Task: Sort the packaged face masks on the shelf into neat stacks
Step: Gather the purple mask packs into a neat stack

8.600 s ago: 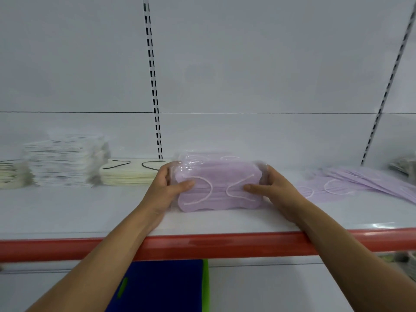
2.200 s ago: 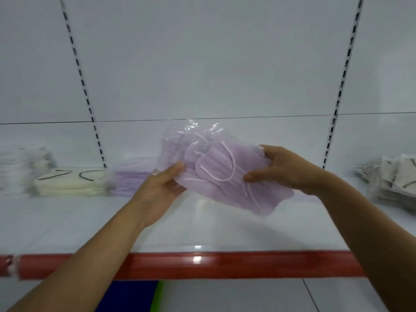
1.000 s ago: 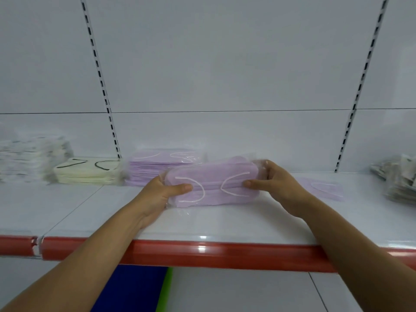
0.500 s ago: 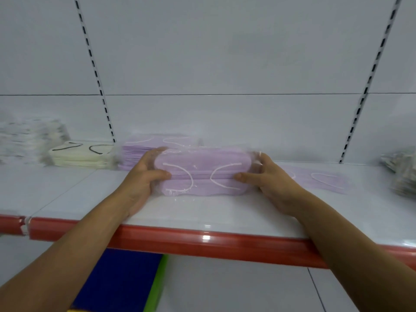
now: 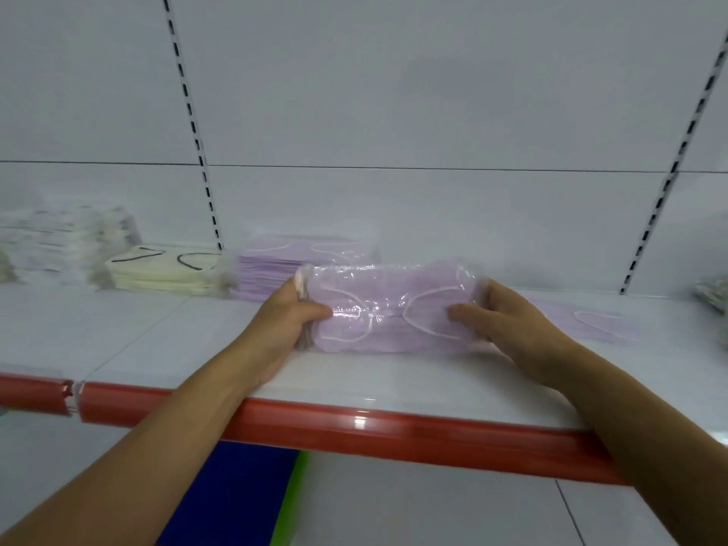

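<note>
A bundle of lilac face masks in clear wrappers (image 5: 390,309) rests on the white shelf (image 5: 138,333), turned on edge toward me. My left hand (image 5: 287,321) grips its left end with the thumb across the front. My right hand (image 5: 500,321) grips its right end the same way. Behind and to the left lies a flat stack of lilac masks (image 5: 291,266). A few loose lilac masks (image 5: 583,325) lie flat on the shelf to the right of my right hand.
Left of the lilac stack sit a cream mask stack with black ear loops (image 5: 165,269) and a taller white patterned stack (image 5: 67,246). More packets (image 5: 713,297) lie at the far right. The shelf has a red front rail (image 5: 374,427) and slotted uprights behind.
Over the last second both hands have kept hold of the lilac bundle on the shelf, squaring its ends. Earlier the bundle was lifted in the air, then set down.
</note>
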A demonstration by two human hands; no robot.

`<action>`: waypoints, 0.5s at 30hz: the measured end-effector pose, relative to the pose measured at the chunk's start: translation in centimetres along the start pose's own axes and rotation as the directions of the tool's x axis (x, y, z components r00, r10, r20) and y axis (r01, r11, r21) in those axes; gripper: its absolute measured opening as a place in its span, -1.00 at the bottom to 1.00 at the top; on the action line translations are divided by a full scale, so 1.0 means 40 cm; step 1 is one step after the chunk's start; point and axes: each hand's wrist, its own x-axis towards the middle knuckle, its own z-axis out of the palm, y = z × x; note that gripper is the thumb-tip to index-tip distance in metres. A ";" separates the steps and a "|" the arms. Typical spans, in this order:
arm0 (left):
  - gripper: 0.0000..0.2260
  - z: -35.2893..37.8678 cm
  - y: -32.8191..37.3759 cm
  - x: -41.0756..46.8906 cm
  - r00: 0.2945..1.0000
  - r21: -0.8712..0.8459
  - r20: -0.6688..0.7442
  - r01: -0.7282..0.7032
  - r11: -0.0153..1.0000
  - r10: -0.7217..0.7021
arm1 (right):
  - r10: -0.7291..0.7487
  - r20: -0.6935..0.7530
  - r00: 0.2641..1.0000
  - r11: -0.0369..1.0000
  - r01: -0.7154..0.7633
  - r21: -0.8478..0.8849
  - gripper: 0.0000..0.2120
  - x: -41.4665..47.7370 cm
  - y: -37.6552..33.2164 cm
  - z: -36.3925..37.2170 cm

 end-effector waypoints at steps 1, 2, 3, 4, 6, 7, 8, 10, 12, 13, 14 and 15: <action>-0.50 -0.001 0.003 -0.002 1.000 -0.008 -0.020 -0.004 1.000 0.004 | 0.007 -0.012 1.000 1.000 -0.007 0.003 -0.93 0.001 -0.009 0.002; -0.50 -0.003 0.007 -0.001 0.999 -0.007 -0.051 -0.019 1.000 0.019 | 0.012 -0.028 1.000 1.000 -0.011 0.024 -0.91 0.004 -0.023 0.006; -0.50 -0.006 0.014 0.003 0.995 0.016 -0.085 -0.048 0.999 0.049 | 0.023 -0.038 0.999 0.998 -0.021 0.061 -0.86 0.008 -0.040 0.012; -0.49 -0.013 0.022 0.009 0.989 0.068 -0.116 -0.083 0.994 0.090 | 0.044 -0.056 0.997 0.993 -0.038 0.108 -0.83 0.014 -0.060 0.023; -0.47 -0.033 0.047 0.025 0.971 0.174 -0.148 -0.160 0.972 0.186 | 0.081 -0.075 0.994 0.980 -0.066 0.187 -0.81 0.034 -0.097 0.048; -0.48 -0.048 0.064 0.035 0.961 0.188 -0.148 -0.204 0.961 0.233 | 0.099 -0.071 0.993 0.970 -0.081 0.228 -0.83 0.049 -0.116 0.063; -0.49 -0.067 0.080 0.045 0.948 0.200 -0.146 -0.251 0.947 0.282 | 0.121 -0.061 0.991 0.957 -0.100 0.273 -0.86 0.066 -0.139 0.081; -0.48 -0.113 0.114 0.064 0.889 0.313 -0.119 -0.389 0.866 0.442 | 0.170 -0.054 0.984 0.923 -0.140 0.358 -0.89 0.109 -0.173 0.116; -0.38 -0.166 0.138 0.094 0.768 0.524 -0.040 -0.528 0.668 0.639 | 0.216 -0.060 0.975 0.884 -0.169 0.437 -0.90 0.152 -0.203 0.155; -0.32 -0.195 0.145 0.114 0.697 0.627 0.029 -0.571 0.530 0.717 | 0.234 -0.062 0.970 0.862 -0.178 0.474 -0.88 0.175 -0.212 0.174; -0.28 -0.223 0.149 0.139 0.643 0.706 0.111 -0.588 0.395 0.758 | 0.250 -0.058 0.966 0.840 -0.187 0.509 -0.85 0.197 -0.220 0.193; -0.25 -0.247 0.153 0.163 0.613 0.759 0.193 -0.589 0.279 0.766 | 0.261 -0.050 0.964 0.823 -0.195 0.534 -0.83 0.220 -0.224 0.211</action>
